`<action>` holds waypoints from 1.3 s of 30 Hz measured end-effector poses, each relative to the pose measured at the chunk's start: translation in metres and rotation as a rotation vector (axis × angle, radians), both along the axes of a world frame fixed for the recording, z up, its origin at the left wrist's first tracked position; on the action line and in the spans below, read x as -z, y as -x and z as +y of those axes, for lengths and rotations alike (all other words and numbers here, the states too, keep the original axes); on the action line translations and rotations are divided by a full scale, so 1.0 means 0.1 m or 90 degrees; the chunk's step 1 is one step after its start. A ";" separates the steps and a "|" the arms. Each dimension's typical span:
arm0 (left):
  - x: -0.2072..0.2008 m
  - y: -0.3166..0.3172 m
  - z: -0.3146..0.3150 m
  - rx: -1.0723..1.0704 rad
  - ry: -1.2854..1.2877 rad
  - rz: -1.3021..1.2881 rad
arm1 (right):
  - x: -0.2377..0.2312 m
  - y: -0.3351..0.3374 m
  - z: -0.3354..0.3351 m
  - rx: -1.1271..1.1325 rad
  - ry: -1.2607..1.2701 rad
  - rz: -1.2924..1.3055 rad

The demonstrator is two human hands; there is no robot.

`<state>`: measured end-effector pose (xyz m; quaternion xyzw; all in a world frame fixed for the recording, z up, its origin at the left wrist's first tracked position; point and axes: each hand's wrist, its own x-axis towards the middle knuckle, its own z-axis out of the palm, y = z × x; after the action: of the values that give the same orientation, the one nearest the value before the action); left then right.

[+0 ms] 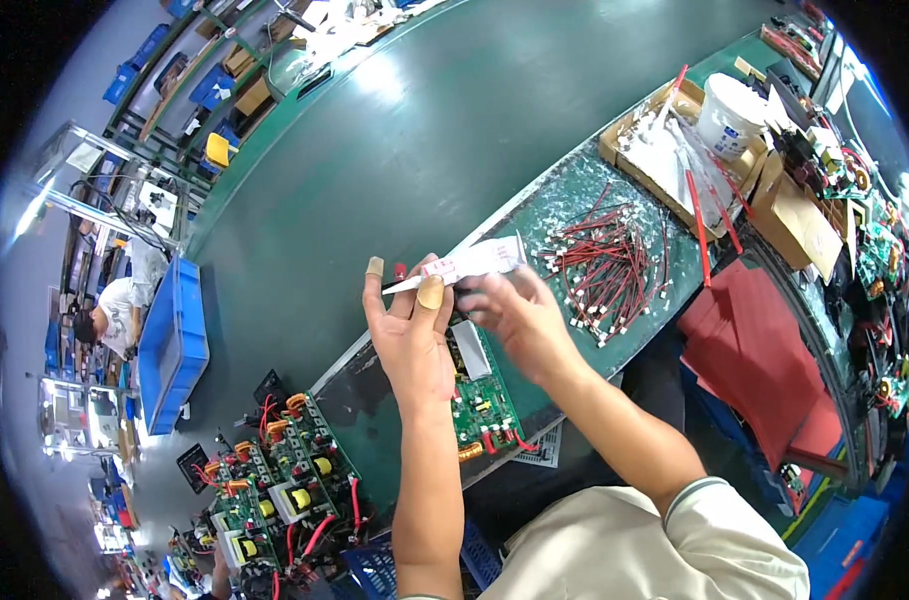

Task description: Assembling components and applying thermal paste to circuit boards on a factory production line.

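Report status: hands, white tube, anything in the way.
Left hand: fingers pinching white tube, narrow end leftward. Right hand: at tube's wide end, grip unclear. Hands partly hide green circuit board; wire bundle off right.

a cream shirt [595, 555] has a short, grey-trimmed right sleeve [740, 540]. the left hand [413, 355] wears tan finger cots [431, 293] on two digits.

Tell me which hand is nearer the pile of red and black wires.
Right. The right hand is just left of the wire pile in the picture, apart from it; the left hand is farther left, beyond the right hand.
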<state>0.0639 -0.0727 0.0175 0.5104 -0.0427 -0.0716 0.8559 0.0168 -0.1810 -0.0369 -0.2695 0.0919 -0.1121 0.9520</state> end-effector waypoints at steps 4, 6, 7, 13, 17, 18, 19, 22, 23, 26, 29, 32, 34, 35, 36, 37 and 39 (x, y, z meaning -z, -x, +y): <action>0.09 0.01 -0.02 0.044 -0.055 -0.044 | 0.12 -0.19 0.07 0.049 -0.153 -0.040; 0.17 -0.03 0.06 0.075 -0.081 -0.054 | 0.12 -0.20 0.00 0.126 -0.169 0.006; 0.21 -0.09 0.15 0.038 -0.250 -0.169 | 0.08 -0.16 -0.05 0.161 -0.088 0.043; 0.25 -0.11 0.52 0.128 -0.956 -0.494 | 0.32 0.12 -0.23 0.189 0.347 0.153; 0.40 -0.08 0.52 0.176 -0.890 -0.436 | 0.39 0.31 -0.24 0.166 0.495 0.161; 0.43 -0.09 0.53 0.171 -0.858 -0.447 | 0.40 0.33 -0.22 0.165 0.492 0.167; 0.46 -0.10 0.52 0.166 -0.823 -0.458 | 0.41 0.35 -0.21 0.152 0.535 0.167; 0.49 -0.11 0.51 0.168 -0.817 -0.466 | 0.49 0.37 -0.23 0.151 0.635 0.138; 0.49 -0.12 0.53 0.163 -0.832 -0.489 | 0.48 0.34 -0.21 0.159 0.644 0.115; 0.51 -0.15 0.56 0.159 -0.816 -0.513 | 0.48 0.29 -0.21 0.166 0.664 0.095; 0.55 -0.16 0.57 0.159 -0.813 -0.504 | 0.48 0.28 -0.22 0.165 0.700 0.100; 0.53 -0.17 0.56 0.170 -0.794 -0.493 | 0.45 0.28 -0.22 0.163 0.712 0.112; 0.54 -0.17 0.57 0.169 -0.792 -0.492 | 0.43 0.28 -0.22 0.163 0.713 0.122; 0.54 -0.17 0.57 0.169 -0.791 -0.492 | 0.43 0.28 -0.22 0.162 0.714 0.123; 0.54 -0.17 0.57 0.169 -0.790 -0.491 | 0.42 0.29 -0.22 0.157 0.709 0.128; 0.54 -0.17 0.58 0.168 -0.791 -0.492 | 0.42 0.29 -0.22 0.152 0.704 0.133; 0.54 -0.17 0.58 0.168 -0.792 -0.493 | 0.43 0.29 -0.22 0.151 0.705 0.133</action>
<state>0.0814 -0.0148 -0.0370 0.8800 -0.3538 0.0003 0.3170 -0.0122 -0.2032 -0.0795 -0.7255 0.1426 -0.2222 0.6356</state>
